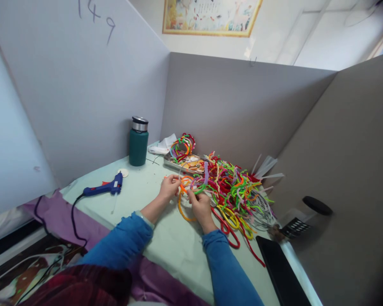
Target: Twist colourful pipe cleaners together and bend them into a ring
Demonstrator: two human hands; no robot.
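Observation:
My left hand (170, 187) is closed in a pinch on a bent orange pipe cleaner (180, 207), part of which hangs in a curve toward the table. My right hand (201, 207) pinches the same orange work from the other side, its fingertips close to my left ones. A green pipe cleaner (201, 189) and an upright purple pipe cleaner (206, 171) show just beyond my right fingers; whether they join the held piece I cannot tell. Right behind lies a large tangled heap of coloured pipe cleaners (232, 180).
A tray (169, 164) holds small flat pieces and coloured rings (182, 146). A green bottle (138, 146) stands at the back left. The blue glue gun (107, 187) lies left, its cord trailing over the edge. Red loops (226, 227) and a black flat object (282, 272) lie right.

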